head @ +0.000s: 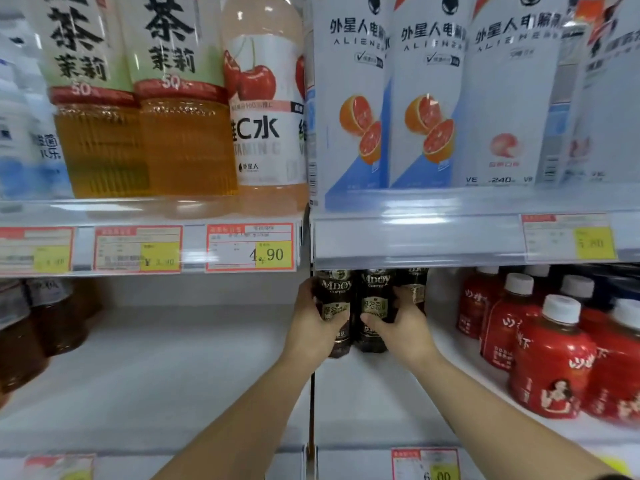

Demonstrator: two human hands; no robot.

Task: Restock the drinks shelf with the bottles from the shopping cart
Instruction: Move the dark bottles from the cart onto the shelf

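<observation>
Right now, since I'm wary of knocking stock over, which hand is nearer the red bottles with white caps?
Right. The right hand grips a dark coffee bottle beside the red bottles; the left hand is farther away.

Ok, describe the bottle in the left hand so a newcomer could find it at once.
Start at the lower shelf, below the clear price rail under the white grapefruit cartons. At its back stand dark coffee bottles; the left hand grips the leftmost coffee bottle, beside the one in the right hand. Its near-black body and gold label set it apart from the red white-capped bottles to the right.
</observation>
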